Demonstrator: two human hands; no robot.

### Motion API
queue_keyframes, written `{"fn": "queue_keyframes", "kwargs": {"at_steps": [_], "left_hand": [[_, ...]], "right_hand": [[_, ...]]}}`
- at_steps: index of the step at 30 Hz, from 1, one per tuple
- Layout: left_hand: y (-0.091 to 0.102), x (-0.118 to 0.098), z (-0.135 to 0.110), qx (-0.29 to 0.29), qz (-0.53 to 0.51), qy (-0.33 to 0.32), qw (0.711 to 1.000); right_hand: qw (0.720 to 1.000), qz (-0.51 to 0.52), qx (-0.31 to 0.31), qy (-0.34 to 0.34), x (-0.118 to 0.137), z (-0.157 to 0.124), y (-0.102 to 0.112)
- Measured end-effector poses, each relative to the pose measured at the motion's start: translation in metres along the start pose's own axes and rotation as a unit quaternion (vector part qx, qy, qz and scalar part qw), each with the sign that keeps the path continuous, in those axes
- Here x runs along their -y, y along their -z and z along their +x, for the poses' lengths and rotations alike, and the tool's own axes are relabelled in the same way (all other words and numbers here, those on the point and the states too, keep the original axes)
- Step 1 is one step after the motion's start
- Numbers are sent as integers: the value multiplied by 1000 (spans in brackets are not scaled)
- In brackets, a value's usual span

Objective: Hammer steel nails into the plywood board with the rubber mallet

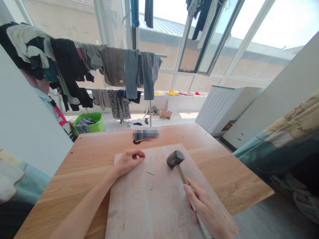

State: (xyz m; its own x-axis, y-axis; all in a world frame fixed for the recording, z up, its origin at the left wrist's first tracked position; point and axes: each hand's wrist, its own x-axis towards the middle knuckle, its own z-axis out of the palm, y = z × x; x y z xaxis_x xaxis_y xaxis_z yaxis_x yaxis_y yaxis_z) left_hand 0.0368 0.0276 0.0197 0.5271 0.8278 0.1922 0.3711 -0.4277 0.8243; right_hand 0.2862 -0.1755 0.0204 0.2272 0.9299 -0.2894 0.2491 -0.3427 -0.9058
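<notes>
My left hand [131,160] rests at the far left part of a worn wooden board [139,212], thumb and forefinger pinched on a nail mostly hidden by the fingertips. To its right, three thin nails stand upright in a row, among them a middle nail [157,157]. Two loose nails lie nearer to me: one loose nail [150,173] almost sideways, the other [153,184] pointing away. My right hand [199,202] is closed around the wooden handle of a rubber mallet [175,158]. Its black head hovers just right of the standing nails.
Beneath the board is a wooden table [224,169], its right corner jutting out. A blurred-out object [146,134] sits at its far edge. Beyond are a laundry-laden drying rack [158,56], a green basket [99,125] and a white cabinet [216,106]. Curtains [281,136] hang at both sides.
</notes>
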Motion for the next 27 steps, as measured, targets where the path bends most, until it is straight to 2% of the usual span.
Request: {"fn": "queue_keyframes", "kwargs": {"at_steps": [12,17,24,27], "left_hand": [[-3,5,0,1,5,-6,1000],[-3,7,-1,24,13,-21,999],[-5,12,-1,40,-25,-15,999],[-5,13,0,40,-26,-10,999]], "right_hand": [[1000,3,-14,-15,-1,1,-1],[1000,11,-12,-24,-2,2,-1],[1000,12,-23,2,-1,0,-3],[999,21,-2,27,7,2,-11]]}}
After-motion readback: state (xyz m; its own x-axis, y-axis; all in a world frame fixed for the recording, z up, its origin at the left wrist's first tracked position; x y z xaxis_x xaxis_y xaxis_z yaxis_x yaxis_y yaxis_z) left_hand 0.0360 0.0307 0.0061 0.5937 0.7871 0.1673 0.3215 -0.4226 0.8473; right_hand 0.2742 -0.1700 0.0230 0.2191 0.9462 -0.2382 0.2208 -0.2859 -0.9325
